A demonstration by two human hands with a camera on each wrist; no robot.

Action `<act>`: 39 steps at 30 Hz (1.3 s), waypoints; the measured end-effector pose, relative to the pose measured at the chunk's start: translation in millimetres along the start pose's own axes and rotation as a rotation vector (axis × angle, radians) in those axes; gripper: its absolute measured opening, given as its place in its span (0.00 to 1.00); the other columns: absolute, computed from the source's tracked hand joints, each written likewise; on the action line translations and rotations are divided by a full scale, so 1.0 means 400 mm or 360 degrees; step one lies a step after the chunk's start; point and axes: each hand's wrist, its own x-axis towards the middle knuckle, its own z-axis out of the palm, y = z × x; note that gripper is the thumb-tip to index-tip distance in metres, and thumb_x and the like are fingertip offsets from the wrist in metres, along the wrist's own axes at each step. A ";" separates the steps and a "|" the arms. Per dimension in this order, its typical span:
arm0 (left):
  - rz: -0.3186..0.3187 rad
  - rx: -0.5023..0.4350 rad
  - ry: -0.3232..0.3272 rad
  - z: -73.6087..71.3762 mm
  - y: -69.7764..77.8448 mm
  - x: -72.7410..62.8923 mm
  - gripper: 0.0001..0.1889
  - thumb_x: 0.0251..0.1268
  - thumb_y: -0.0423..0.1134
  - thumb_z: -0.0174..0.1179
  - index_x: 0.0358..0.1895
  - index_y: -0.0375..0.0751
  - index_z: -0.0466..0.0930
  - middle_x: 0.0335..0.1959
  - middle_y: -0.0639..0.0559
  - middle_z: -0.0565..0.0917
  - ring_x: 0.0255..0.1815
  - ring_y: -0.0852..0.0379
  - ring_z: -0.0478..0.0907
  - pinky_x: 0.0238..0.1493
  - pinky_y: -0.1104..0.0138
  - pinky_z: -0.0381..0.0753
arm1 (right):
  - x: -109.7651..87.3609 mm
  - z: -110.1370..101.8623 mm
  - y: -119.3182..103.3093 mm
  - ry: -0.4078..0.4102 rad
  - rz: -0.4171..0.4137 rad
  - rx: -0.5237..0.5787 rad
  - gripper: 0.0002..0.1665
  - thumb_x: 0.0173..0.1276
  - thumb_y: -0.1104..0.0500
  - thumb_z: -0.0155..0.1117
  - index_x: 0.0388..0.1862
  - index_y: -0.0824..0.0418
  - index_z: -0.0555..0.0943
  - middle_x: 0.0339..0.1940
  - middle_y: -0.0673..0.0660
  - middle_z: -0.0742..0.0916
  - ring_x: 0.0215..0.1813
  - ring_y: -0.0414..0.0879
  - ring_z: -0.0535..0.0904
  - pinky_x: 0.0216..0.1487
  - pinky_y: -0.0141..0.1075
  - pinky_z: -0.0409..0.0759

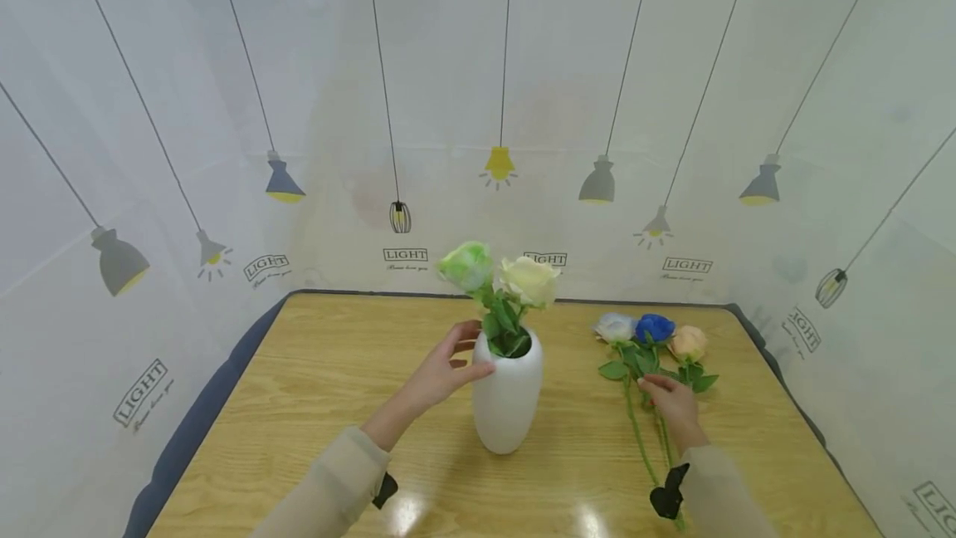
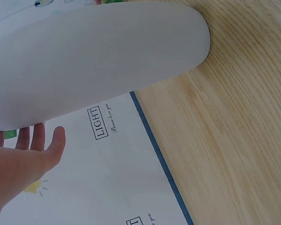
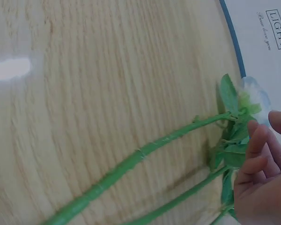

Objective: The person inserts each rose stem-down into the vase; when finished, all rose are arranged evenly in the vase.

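From where I stand, the white vase (image 1: pixel 508 409) is upright near the middle of the wooden table (image 1: pixel 336 355), with a green rose (image 1: pixel 466 266) and a cream rose (image 1: pixel 530 281) standing in its mouth, their blooms side by side above dark green leaves (image 1: pixel 505 318). The person's left hand (image 1: pixel 441 368) has hold of the vase just at the rim: its grip is spread wide, thumb on the near side and fingers curved around toward the back, and the left wrist view shows several fingertips meeting the vase while one digit stands off it. Over to the right, a pale blue-white rose (image 1: pixel 616 327), a blue rose (image 1: pixel 655 328) and a peach rose (image 1: pixel 687 343) lie bunched on the table, blooms toward the far edge and long green stems (image 1: pixel 633 418) running back toward the person. The right hand (image 1: pixel 672 409) is just over the leafy upper part of these stems. Its grip is part-way open, the fingers loosely bent and the thumb apart from them, with nothing visible in the gap; whether a fingertip touches a leaf I can't tell. Both sleeves (image 1: pixel 347 471) are pale beige, and a black wrist device (image 1: pixel 668 492) shows near the right cuff. Behind everything hangs a whitish backdrop (image 1: pixel 448 65) printed with pendant lamps.
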 end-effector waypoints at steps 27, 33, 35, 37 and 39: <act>-0.0007 -0.0046 -0.0024 -0.005 0.038 -0.011 0.32 0.55 0.40 0.61 0.62 0.40 0.58 0.59 0.43 0.64 0.58 0.44 0.60 0.54 0.48 0.60 | -0.032 0.063 0.042 0.0008 0.0039 -0.0260 0.23 0.59 0.61 0.54 0.51 0.73 0.71 0.45 0.69 0.77 0.43 0.58 0.73 0.39 0.45 0.72; -0.0026 -0.0033 -0.0044 -0.004 0.076 -0.026 0.32 0.56 0.39 0.60 0.62 0.38 0.57 0.59 0.41 0.63 0.58 0.43 0.60 0.54 0.47 0.59 | -0.040 0.065 0.034 -0.0032 -0.0016 -0.0484 0.22 0.60 0.62 0.53 0.51 0.73 0.70 0.46 0.70 0.75 0.46 0.62 0.70 0.43 0.52 0.68; -0.0027 -0.0033 -0.0043 -0.004 0.079 -0.028 0.32 0.56 0.39 0.60 0.62 0.38 0.57 0.59 0.41 0.63 0.58 0.43 0.60 0.54 0.47 0.59 | -0.039 0.065 0.037 -0.0036 -0.0027 -0.0528 0.21 0.59 0.62 0.53 0.49 0.72 0.70 0.45 0.69 0.76 0.45 0.63 0.70 0.42 0.52 0.68; -0.0031 -0.0035 -0.0042 -0.003 0.077 -0.028 0.32 0.56 0.39 0.61 0.62 0.38 0.57 0.59 0.41 0.63 0.58 0.43 0.60 0.54 0.47 0.59 | -0.034 0.065 0.041 -0.0047 -0.0056 -0.0541 0.20 0.59 0.62 0.53 0.48 0.73 0.71 0.44 0.69 0.76 0.45 0.63 0.70 0.42 0.53 0.68; -0.0031 -0.0038 -0.0041 -0.003 0.075 -0.027 0.32 0.56 0.40 0.61 0.62 0.39 0.57 0.59 0.41 0.63 0.58 0.43 0.60 0.55 0.47 0.59 | -0.030 0.065 0.047 -0.0059 -0.0087 -0.0531 0.20 0.59 0.62 0.53 0.48 0.73 0.71 0.44 0.70 0.76 0.45 0.64 0.70 0.42 0.53 0.68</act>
